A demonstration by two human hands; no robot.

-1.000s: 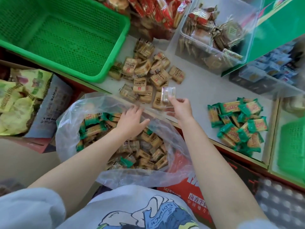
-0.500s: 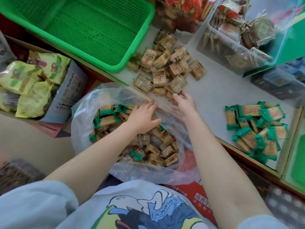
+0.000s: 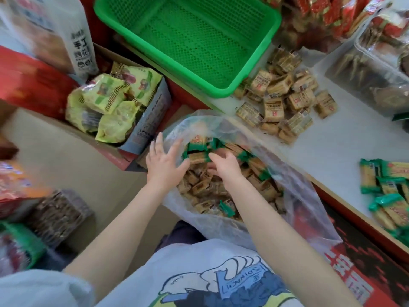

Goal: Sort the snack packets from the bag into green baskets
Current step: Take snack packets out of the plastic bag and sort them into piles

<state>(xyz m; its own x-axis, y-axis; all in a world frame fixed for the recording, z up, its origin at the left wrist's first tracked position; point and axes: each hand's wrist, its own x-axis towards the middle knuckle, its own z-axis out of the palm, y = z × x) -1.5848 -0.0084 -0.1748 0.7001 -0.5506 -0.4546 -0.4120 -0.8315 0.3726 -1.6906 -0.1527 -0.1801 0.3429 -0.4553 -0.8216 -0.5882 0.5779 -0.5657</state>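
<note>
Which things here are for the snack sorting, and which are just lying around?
For the job:
clear bag of mixed packets
green basket
tan packets piled on the counter
green packets piled on the counter
left hand and right hand, reaching into the bag

Lying about:
yellow-green pouches in a box
clear tub
red packets

left hand (image 3: 164, 165) fingers spread, right hand (image 3: 225, 166) fingers curled downward

Both hands reach into clear bag (image 3: 232, 229) of snack packets (image 3: 199, 187): left hand (image 3: 162, 165) spread open, right hand (image 3: 224, 166) fingers curled down. Green basket (image 3: 261, 58) far; brown packets (image 3: 285, 100) on tabletop (image 3: 332, 147).
</note>
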